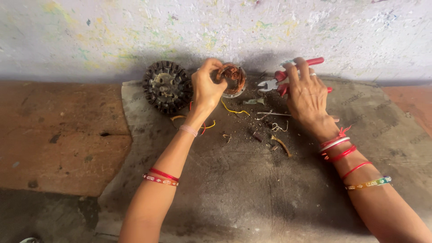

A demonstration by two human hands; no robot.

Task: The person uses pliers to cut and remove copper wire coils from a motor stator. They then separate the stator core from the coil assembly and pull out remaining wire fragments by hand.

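Forearms with bangles nearest; grey mat [234,189] on the floor. Left hand [206,87] grips the copper-wound stator [231,77] at the mat's far edge. Right hand [306,92] clasps red-handled pliers [288,76]. Winding largely intact; few cut wire scraps [234,110] lie loose; bare core [166,86] stands alongside.

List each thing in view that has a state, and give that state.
Left hand: closed on the copper-wound coil.
Copper-wound coil: held up off the mat.
Right hand: gripping the red-handled pliers.
Red-handled pliers: nose toward the coil; open or shut unclear.
Black stator core: bare, lying on the mat.
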